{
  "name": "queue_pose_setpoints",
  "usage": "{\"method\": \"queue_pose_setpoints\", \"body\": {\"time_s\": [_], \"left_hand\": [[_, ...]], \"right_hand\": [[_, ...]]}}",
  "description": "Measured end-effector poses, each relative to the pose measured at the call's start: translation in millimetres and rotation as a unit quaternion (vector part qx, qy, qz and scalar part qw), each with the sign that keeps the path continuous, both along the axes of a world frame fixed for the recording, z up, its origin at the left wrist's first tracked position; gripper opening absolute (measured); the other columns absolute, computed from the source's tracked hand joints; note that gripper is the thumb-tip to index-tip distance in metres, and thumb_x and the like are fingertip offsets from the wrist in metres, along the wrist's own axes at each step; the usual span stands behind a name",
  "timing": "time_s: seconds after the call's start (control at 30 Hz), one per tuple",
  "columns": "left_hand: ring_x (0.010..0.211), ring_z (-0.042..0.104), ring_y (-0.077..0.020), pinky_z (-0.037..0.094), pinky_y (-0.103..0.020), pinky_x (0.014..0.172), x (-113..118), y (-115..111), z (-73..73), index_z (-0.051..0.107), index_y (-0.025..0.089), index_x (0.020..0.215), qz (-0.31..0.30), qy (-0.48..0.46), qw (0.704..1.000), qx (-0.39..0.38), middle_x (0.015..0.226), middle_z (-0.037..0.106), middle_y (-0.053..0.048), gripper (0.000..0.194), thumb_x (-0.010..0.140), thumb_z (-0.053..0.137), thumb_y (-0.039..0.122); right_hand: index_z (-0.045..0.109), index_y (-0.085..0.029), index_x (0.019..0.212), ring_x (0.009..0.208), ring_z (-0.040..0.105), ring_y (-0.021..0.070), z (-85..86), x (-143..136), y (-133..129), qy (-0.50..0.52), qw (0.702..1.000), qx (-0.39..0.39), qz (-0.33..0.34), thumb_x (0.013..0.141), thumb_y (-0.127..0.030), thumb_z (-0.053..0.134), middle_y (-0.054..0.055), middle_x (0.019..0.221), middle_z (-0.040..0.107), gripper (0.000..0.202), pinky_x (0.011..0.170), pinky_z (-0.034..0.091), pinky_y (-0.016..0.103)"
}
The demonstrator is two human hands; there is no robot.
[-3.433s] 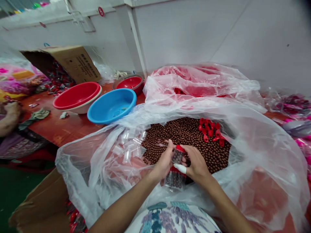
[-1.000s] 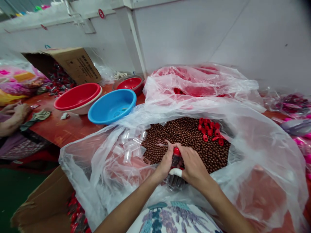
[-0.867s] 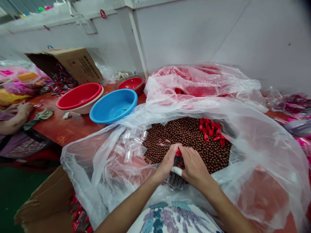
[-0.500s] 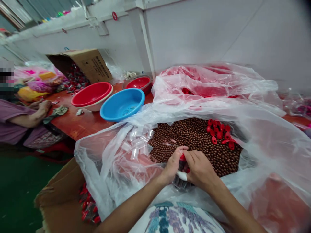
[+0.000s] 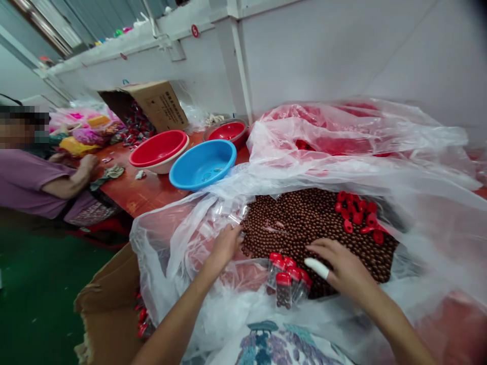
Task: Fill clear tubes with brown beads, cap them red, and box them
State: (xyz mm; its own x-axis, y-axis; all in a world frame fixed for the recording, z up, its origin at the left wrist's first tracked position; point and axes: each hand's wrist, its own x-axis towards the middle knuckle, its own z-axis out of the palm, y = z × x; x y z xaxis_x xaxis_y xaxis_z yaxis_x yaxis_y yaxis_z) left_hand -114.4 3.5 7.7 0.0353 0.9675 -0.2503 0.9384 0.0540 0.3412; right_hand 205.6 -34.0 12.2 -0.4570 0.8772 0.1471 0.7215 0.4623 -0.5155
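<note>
— Head view first: how placed, the left hand (image 5: 227,243)?
— Curled, right at the clear containers (image 5: 222,213). Cannot tell whether pinching one, with fingertips hidden.
— And the right hand (image 5: 337,263)?
— Loosely spread, with nothing visible in its grasp. Either just above the brown beads (image 5: 289,218) or touching, hard to say which.
— Anything between the two?
— Red-capped containers (image 5: 283,294), clustered left of the right hand and nearer the body. Beyond that hand, on the beads, loose red caps (image 5: 357,217).
— How to expect the clear containers to handle?
— Probably very light, thin-walled, fairly stiff, a bit slippery on the plastic sheet (image 5: 163,238). Best pinched lightly at mid-wall; squeezed hard, might crack.
— Red-capped ones?
— Likely heavier, judging by beads inside the front one. Grip across the sides, just below the cap.
— Beads?
— Smooth and hard by the look, apt to roll away; better scooped than pinched.
</note>
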Motion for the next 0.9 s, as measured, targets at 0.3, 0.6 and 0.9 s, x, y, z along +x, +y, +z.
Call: {"method": "queue_pose_setpoints", "body": {"time_s": [0.3,0.6,0.9], "left_hand": [[0.083,0.058,-0.0187,0.042,-0.026,0.074,27.6,22.4,-24.8,0.064,0.017,0.104,-0.050,-0.186,0.978,-0.077,0.092,0.066,-0.004,0.042,0.063,0.067,0.023],[0.062,0.053,-0.0151,0.036,-0.024,0.064,45.9,37.6,-7.2,0.073,0.021,0.068,-0.074,-0.170,0.974,-0.127,0.060,0.064,0.002,0.019,0.052,0.069,0.013],[0.071,0.057,-0.0151,0.043,-0.024,0.067,88.8,44.7,-42.1,0.070,0.015,0.095,-0.053,-0.324,0.934,-0.143,0.079,0.066,-0.002,0.037,0.058,0.069,0.019]], "right_hand": [[0.053,-0.015,0.122,0.095,0.057,0.0282,-24.2,62.4,72.2,-0.262,0.935,0.008,-0.239,0.073,-0.009,0.045,0.017,0.112,0.055,0.049,0.075,0.046,0.038],[0.054,-0.021,0.118,0.090,0.061,0.0221,-25.9,55.9,71.1,-0.237,0.943,-0.057,-0.229,0.075,-0.011,0.044,0.009,0.116,0.058,0.045,0.064,0.043,0.030],[0.065,-0.024,0.096,0.086,0.059,0.0227,-24.2,58.5,63.1,-0.156,0.957,-0.042,-0.240,0.080,-0.028,0.049,0.006,0.090,0.067,0.022,0.069,0.041,0.031]]}}
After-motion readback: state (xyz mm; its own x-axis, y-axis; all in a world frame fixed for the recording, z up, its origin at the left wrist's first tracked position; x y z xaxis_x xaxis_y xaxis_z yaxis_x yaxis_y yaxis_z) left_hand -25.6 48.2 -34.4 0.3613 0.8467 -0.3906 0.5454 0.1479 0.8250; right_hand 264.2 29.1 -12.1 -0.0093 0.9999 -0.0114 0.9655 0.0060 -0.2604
